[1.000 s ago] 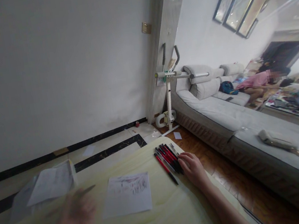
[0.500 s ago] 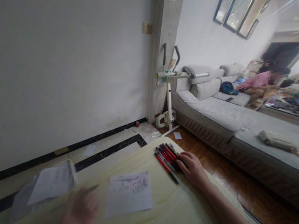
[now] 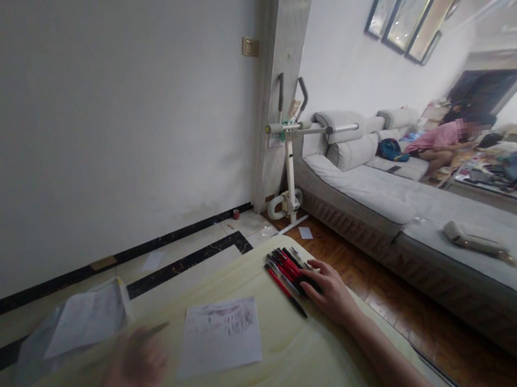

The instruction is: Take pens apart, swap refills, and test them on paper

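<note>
My right hand (image 3: 329,291) rests on the near end of a row of several red and black pens (image 3: 285,272) at the table's right edge, its fingers curled over the pens closest to it. My left hand (image 3: 129,379) is smeared by motion at the lower left and carries a dark pen (image 3: 149,332) whose tip points right. Between the hands lies a white sheet of paper (image 3: 219,335) with red and dark scribbles along its top.
The pale yellow table (image 3: 278,380) fills the lower frame. More white papers (image 3: 84,316) lie at its far left corner. Right of the table are wooden floor, a long grey sofa (image 3: 439,217) with a person sitting far back, and a white exercise machine (image 3: 290,169).
My right hand has shifted slightly left and its fingers have closed more over the nearest pens. My left hand stays blurred in about the same place.
</note>
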`<act>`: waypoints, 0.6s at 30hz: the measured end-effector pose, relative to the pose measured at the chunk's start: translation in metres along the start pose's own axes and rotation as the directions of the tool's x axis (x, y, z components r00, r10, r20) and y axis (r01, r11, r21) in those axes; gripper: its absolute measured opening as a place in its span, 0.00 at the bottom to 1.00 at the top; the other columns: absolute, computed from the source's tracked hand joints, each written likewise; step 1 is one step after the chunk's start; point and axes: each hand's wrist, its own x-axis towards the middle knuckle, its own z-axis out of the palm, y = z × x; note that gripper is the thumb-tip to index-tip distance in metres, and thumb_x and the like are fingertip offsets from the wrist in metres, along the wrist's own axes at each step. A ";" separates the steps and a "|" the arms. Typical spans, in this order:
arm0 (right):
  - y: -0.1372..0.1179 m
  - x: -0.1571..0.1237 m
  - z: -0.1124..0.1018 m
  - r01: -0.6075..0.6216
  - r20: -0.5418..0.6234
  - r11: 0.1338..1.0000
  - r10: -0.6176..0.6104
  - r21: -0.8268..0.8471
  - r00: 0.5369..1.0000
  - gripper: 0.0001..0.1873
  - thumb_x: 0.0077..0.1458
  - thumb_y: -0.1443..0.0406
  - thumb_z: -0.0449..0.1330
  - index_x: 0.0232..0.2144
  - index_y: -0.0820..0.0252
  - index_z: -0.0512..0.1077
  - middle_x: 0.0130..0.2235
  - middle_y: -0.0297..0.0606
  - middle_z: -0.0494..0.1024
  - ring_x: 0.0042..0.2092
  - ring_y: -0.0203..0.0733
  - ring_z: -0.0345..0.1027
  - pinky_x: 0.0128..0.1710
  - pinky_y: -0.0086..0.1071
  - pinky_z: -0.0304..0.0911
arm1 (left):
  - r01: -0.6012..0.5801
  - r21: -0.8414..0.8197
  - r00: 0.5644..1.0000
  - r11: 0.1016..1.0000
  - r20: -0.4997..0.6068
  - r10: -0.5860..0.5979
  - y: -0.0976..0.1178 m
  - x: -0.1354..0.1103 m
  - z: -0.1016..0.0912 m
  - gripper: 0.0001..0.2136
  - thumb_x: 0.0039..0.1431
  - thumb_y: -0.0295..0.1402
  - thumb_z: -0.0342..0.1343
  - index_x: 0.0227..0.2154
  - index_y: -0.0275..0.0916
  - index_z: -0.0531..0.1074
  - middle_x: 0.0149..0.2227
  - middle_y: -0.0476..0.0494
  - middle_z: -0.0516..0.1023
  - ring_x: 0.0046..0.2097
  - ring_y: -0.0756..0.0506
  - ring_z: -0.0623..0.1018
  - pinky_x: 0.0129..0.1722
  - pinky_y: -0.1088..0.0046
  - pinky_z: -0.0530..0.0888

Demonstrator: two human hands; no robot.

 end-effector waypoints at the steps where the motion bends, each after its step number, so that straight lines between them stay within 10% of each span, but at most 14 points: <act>1: 0.000 0.000 -0.001 0.002 0.002 1.000 -0.002 -0.003 1.000 0.16 0.53 0.58 0.53 0.43 0.51 0.72 0.49 0.43 0.66 0.50 0.48 0.61 0.48 0.43 0.59 | 0.012 -0.009 1.000 1.000 0.019 -0.012 0.000 0.000 0.000 0.02 0.49 0.28 0.53 0.28 0.38 0.69 0.19 0.51 0.63 0.20 0.54 0.64 0.17 0.80 0.66; 18: -0.001 0.000 0.001 -0.018 -0.024 1.000 0.018 -0.003 1.000 0.17 0.52 0.58 0.53 0.44 0.55 0.70 0.47 0.44 0.68 0.48 0.48 0.62 0.48 0.43 0.59 | 0.029 -0.023 1.000 0.999 0.006 -0.029 0.000 0.001 0.000 0.03 0.50 0.30 0.52 0.26 0.38 0.69 0.18 0.51 0.62 0.20 0.54 0.63 0.17 0.80 0.65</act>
